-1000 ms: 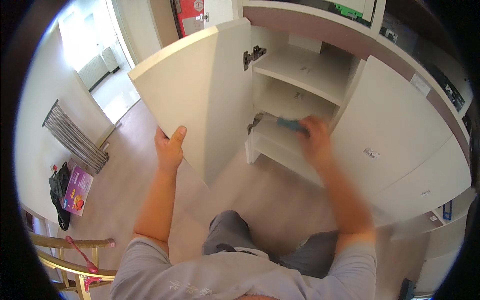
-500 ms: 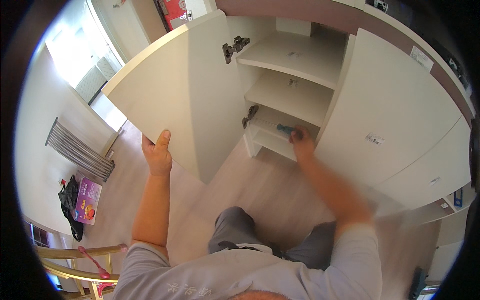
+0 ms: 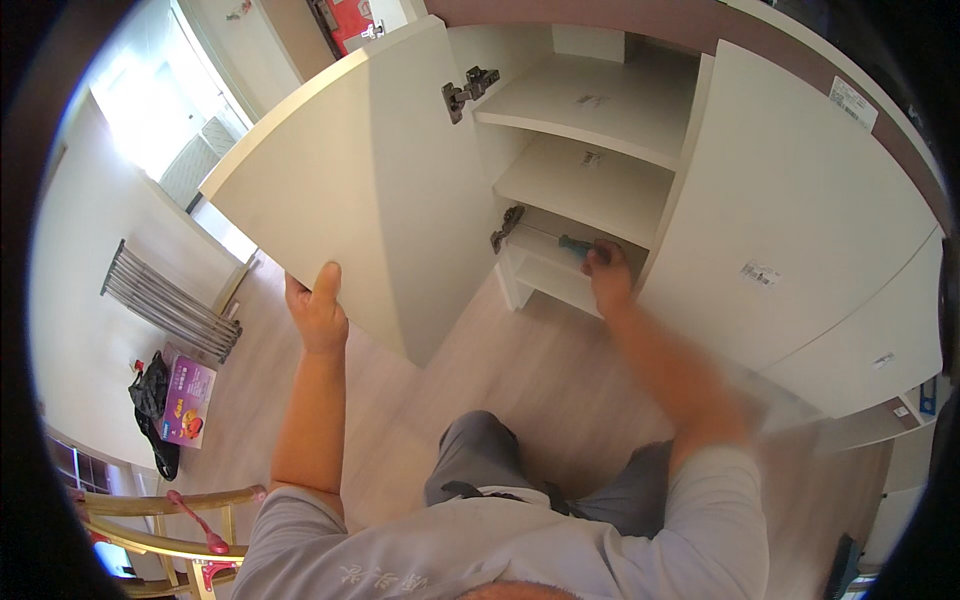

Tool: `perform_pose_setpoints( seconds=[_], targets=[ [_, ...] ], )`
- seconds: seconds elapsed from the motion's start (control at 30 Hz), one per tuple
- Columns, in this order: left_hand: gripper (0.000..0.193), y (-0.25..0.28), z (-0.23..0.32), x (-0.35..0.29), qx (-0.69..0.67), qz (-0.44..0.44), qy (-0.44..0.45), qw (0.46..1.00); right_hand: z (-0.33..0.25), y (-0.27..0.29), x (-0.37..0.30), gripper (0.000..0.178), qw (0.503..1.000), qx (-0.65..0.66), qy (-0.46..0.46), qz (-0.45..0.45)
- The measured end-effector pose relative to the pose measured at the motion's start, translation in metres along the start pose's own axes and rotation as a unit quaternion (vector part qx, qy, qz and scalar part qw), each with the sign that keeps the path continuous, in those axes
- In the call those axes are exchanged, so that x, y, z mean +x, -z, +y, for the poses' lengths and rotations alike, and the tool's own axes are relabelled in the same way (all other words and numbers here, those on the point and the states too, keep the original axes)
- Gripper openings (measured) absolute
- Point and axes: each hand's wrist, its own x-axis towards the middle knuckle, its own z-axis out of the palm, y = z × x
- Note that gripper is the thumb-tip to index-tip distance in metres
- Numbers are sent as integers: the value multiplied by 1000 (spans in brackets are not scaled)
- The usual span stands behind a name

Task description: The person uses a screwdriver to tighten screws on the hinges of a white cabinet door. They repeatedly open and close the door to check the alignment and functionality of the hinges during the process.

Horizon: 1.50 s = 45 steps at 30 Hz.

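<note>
My left hand (image 3: 318, 308) grips the lower edge of an open white cabinet door (image 3: 330, 190), thumb on its inner face and fingers behind. My right hand (image 3: 608, 277) is closed round the teal handle of a screwdriver (image 3: 573, 244). Its thin shaft points left at the lower hinge (image 3: 507, 229), which joins the door to the cabinet side; whether the tip sits in a screw is too small to tell. The upper hinge (image 3: 469, 94) is fastened near the door's top. Inside the cabinet are white shelves (image 3: 585, 185) with small labels.
A closed white door (image 3: 800, 200) with labels stands right of the opening. Against the left wall are a grey radiator (image 3: 172, 300), a purple box (image 3: 188, 402) and a black bag (image 3: 152, 400). A yellow ladder (image 3: 170, 505) stands at lower left. Wooden flooring (image 3: 480, 350) lies below.
The view has shifted slightly. My right hand still holds the screwdriver toward the lower hinge, its forearm blurred in both frames. My left hand stays on the door edge.
</note>
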Motion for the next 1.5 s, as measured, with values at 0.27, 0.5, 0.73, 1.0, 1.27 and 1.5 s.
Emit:
perform_pose_setpoints(
  seconds=[0.27,0.5,0.73,1.0,1.27,1.5],
  targets=[
    [47,1,-3,2,4,-3,-19,1000,15,-3,8,26,999,45,-4,2],
    [46,2,-2,0,8,11,-7,1000,27,-2,14,26,1000,29,6,1],
    [47,-1,-3,1,7,16,-1,1000,27,3,16,27,999,-14,29,-3],
    [47,3,-4,0,9,12,3,1000,4,8,1,25,994,-58,90,-40],
    [46,3,-6,-4,1,19,22,1000,-32,19,24,50,947,-112,-275,-124],
    [44,-5,-4,-1,-2,12,-4,1000,-5,10,40,42,990,-112,-74,-45]
  ],
)
